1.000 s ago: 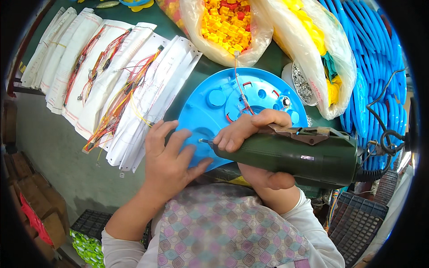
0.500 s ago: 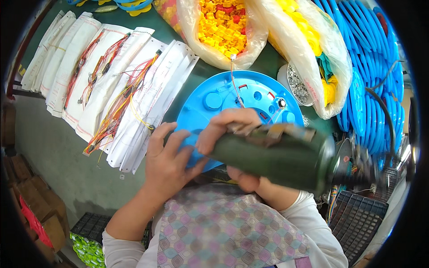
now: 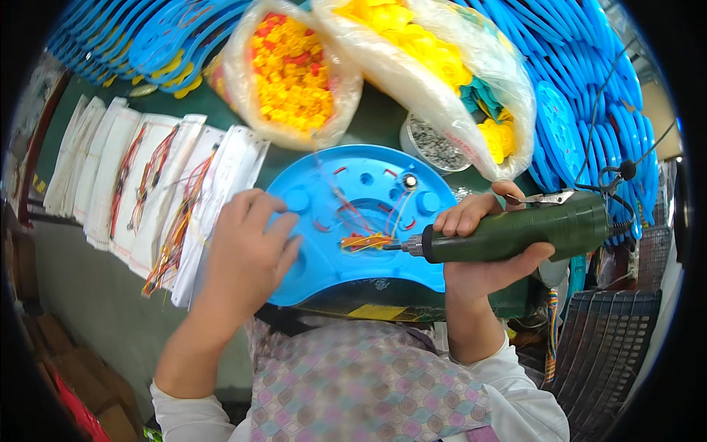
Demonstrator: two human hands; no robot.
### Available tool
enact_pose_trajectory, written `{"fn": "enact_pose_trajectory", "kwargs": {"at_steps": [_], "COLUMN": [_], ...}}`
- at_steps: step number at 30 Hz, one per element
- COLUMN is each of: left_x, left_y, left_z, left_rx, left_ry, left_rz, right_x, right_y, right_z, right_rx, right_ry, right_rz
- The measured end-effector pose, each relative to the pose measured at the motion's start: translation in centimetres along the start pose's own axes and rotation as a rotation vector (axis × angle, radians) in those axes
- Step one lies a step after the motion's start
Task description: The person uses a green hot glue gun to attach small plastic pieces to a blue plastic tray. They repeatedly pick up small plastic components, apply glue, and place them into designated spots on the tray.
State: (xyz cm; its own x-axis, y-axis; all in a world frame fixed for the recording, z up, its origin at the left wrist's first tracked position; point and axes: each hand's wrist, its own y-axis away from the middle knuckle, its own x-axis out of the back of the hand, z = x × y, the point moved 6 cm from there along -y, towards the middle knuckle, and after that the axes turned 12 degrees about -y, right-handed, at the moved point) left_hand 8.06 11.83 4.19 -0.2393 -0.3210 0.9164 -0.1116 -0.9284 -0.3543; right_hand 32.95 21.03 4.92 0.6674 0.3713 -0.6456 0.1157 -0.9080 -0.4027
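Observation:
A blue plastic panel (image 3: 368, 184) with round holes and thin coloured wires lies at the table's near edge. My left hand (image 3: 247, 254) lies flat on its left part, pressing it down. My right hand (image 3: 479, 247) grips a dark green electric screwdriver (image 3: 515, 230), held sideways. Its metal tip points left at a small orange part (image 3: 364, 241) in the middle of the panel, where the wires meet. A cable runs from the tool's rear up to the right.
White bags of coloured wire bundles (image 3: 158, 191) lie in a row at the left. Clear bags of yellow and red plastic pieces (image 3: 294, 70) sit behind the panel, beside a small tub of screws (image 3: 431, 144). Stacks of blue panels (image 3: 589, 96) fill the back and right.
The green tool has swung from over the panel's near edge to lie sideways with its tip at the panel's middle. My left hand stayed on the panel's left part.

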Motion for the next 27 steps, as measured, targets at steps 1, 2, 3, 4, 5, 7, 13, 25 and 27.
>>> {"fn": "enact_pose_trajectory", "kwargs": {"at_steps": [1, 2, 3, 4, 5, 7, 13, 25, 27], "left_x": [0.2, 0.5, 0.3, -0.1, -0.5, -2.5, -10.5, -16.0, -16.2], "left_y": [-1.5, -3.1, -4.7, -6.4, -8.0, -11.1, -18.9, -21.4, -21.6], "left_z": [0.1, 0.6, 1.1, 1.9, 2.8, 4.5, 8.0, 9.2, 9.6], "left_rx": [-0.010, -0.052, -0.093, -0.123, -0.149, -0.202, -0.322, -0.314, -0.251], "left_ry": [0.029, 0.041, 0.060, 0.093, 0.122, 0.187, 0.166, 0.207, 0.257], "left_rz": [0.029, 0.076, 0.103, 0.107, 0.108, 0.089, 0.008, -0.404, -0.462], "right_x": [0.9, 1.9, 2.5, 3.2, 4.1, 5.0, 7.8, 11.2, 11.1], "right_y": [-0.2, -0.5, -0.8, -1.3, -1.8, -3.0, -6.7, -9.3, -9.4], "right_z": [-0.7, -1.4, -2.2, -3.1, -3.7, -5.0, -3.6, 1.1, 0.9], "right_rx": [0.008, 0.025, 0.070, 0.152, 0.229, 0.383, 0.349, 0.165, 0.204], "right_ry": [0.019, 0.048, 0.099, 0.163, 0.221, 0.346, 0.212, 0.274, 0.259], "right_rz": [0.039, 0.029, 0.061, 0.082, 0.103, 0.146, 0.096, 0.052, 0.070]}}
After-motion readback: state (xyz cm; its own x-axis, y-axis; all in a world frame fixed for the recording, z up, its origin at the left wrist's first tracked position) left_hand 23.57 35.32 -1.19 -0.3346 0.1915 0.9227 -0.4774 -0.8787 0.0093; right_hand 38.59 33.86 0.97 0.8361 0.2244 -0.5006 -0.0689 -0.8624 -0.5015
